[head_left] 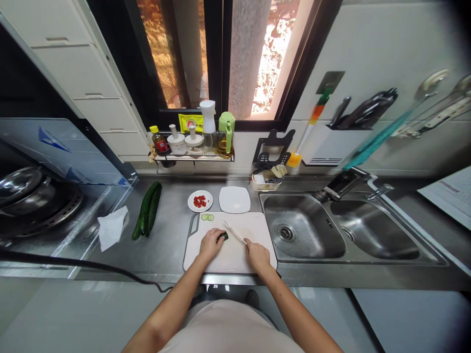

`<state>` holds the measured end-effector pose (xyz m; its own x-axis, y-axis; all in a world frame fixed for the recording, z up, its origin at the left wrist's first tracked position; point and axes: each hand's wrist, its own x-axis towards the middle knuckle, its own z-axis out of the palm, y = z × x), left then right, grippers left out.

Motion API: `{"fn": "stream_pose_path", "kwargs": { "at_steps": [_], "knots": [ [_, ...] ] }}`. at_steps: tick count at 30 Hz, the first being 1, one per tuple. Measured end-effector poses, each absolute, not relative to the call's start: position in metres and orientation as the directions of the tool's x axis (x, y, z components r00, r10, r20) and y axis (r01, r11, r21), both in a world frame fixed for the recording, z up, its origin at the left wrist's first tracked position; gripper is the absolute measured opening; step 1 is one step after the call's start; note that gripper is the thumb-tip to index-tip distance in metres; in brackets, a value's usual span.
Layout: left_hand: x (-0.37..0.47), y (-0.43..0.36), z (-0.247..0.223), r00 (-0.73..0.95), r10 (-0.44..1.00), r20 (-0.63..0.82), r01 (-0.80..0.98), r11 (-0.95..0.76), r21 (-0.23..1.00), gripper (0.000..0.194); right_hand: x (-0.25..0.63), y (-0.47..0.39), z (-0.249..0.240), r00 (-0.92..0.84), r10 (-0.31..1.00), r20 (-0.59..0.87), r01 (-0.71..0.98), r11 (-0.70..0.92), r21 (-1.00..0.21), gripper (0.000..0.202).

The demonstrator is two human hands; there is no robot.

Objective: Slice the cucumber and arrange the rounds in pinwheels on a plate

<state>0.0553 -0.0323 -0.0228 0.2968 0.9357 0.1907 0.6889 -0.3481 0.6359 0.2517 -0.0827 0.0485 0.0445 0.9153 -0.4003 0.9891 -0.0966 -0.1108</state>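
Observation:
My left hand [211, 243] is closed on a short dark-green cucumber piece [223, 236] on a white cutting board [235, 262]. In my right hand [256, 255] is a kitchen knife [234, 232], its thin blade pointing up and left toward the cucumber piece, a little apart from it. Pale green cucumber slices [207, 217] lie near the board's upper left corner. Just behind the board are a small white plate with chopped red pieces [199, 201] and a white square plate [234, 199].
Whole cucumbers [147, 211] and a white paper towel [113, 228] lie on the steel counter to the left. A double sink [305, 228] adjoins the board on the right. Seasoning bottles stand on a rack [195, 158] by the window. A black cable [110, 266] crosses the front left.

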Motion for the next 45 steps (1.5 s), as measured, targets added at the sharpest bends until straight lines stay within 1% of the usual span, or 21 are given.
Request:
{"fn": "stream_pose_path", "kwargs": {
  "at_steps": [4, 8, 10, 14, 16, 18, 21, 26, 31, 35, 39, 43, 45],
  "knots": [
    [0.052, -0.033, -0.025, 0.263, 0.941, 0.214, 0.693, -0.339, 0.636, 0.024, 0.257, -0.085, 0.051, 0.071, 0.918, -0.389, 0.989, -0.117, -0.095, 0.040],
    [0.050, -0.035, -0.026, 0.191, 0.954, 0.230, 0.673, -0.298, 0.677, 0.022, 0.259, -0.087, 0.053, 0.092, 0.928, -0.362, 0.990, -0.125, -0.069, 0.039],
    [0.049, -0.035, -0.026, 0.129, 0.963, 0.235, 0.659, -0.261, 0.705, 0.021, 0.260, -0.088, 0.054, 0.091, 0.939, -0.332, 0.991, -0.119, -0.063, 0.039],
    [0.048, -0.033, -0.022, -0.071, 0.968, 0.241, 0.625, -0.145, 0.767, 0.022, 0.262, -0.089, 0.058, 0.070, 0.958, -0.276, 0.995, -0.087, -0.049, 0.036],
    [0.048, -0.028, -0.018, -0.113, 0.961, 0.254, 0.615, -0.133, 0.777, 0.023, 0.264, -0.089, 0.060, 0.058, 0.966, -0.254, 0.997, -0.070, -0.039, 0.036],
    [0.048, -0.023, -0.013, -0.072, 0.960, 0.272, 0.624, -0.169, 0.763, 0.024, 0.266, -0.088, 0.062, 0.047, 0.971, -0.236, 0.998, -0.056, -0.034, 0.036],
    [0.051, -0.017, -0.004, 0.066, 0.957, 0.284, 0.649, -0.257, 0.716, 0.025, 0.267, -0.087, 0.065, 0.035, 0.974, -0.225, 0.999, -0.041, -0.023, 0.039],
    [0.060, -0.016, 0.007, 0.235, 0.936, 0.261, 0.677, -0.351, 0.647, 0.028, 0.268, -0.087, 0.069, 0.001, 0.980, -0.200, 1.000, -0.005, -0.021, 0.041],
    [0.065, -0.017, 0.011, 0.289, 0.930, 0.227, 0.685, -0.367, 0.629, 0.024, 0.270, -0.088, 0.071, -0.019, 0.978, -0.206, 1.000, 0.016, -0.015, 0.041],
    [0.069, -0.019, 0.013, 0.288, 0.934, 0.211, 0.657, -0.353, 0.666, 0.019, 0.272, -0.089, 0.068, -0.011, 0.974, -0.224, 1.000, 0.008, -0.017, 0.041],
    [0.075, -0.021, 0.013, 0.202, 0.966, 0.164, 0.637, -0.257, 0.727, 0.010, 0.276, -0.092, 0.062, 0.009, 0.976, -0.219, 1.000, -0.013, -0.015, 0.038],
    [0.075, -0.016, 0.009, -0.005, 1.000, 0.018, 0.553, -0.012, 0.833, 0.015, 0.284, -0.097, 0.056, 0.033, 0.982, -0.184, 0.999, -0.033, 0.005, 0.040],
    [0.072, -0.013, 0.006, -0.109, 0.992, -0.060, 0.501, 0.107, 0.859, 0.018, 0.289, -0.099, 0.053, 0.058, 0.983, -0.172, 0.998, -0.056, 0.014, 0.040]
  ]
}}
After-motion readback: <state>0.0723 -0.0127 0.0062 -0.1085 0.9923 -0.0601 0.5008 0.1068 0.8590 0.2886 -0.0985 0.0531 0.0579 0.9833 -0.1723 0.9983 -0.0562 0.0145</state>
